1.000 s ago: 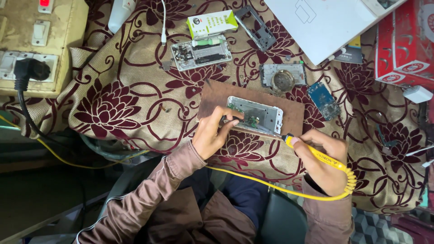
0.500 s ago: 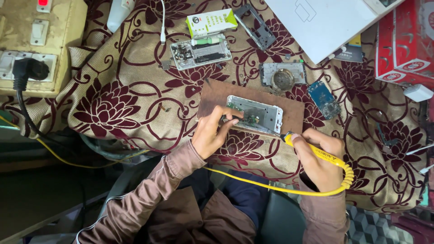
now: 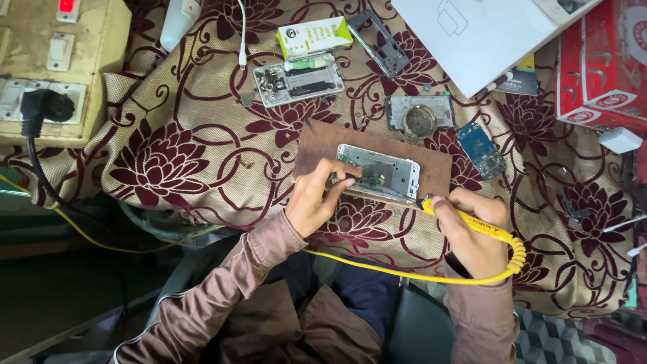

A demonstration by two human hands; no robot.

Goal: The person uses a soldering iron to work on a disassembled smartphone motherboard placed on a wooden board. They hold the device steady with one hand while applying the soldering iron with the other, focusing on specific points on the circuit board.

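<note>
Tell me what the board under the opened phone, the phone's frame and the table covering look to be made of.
Board: likely wood or hardboard; flat, matte brown, plain cut edges.
Phone frame: probably metal; pale silver-grey with a dull sheen, though painted plastic is possible.
Table covering: woven fabric; it folds and drapes at the edge, beige with maroon flowers.

Setting: small phone-repair bench, informal workshop. Evidence: opened phone frame on a brown work board; further stripped phone chassis and a loose blue circuit board lying nearby; yellow soldering iron in hand. Bench covered with floral cloth (improvised, not a lab surface). Wall switchboard with plug at left.
</note>
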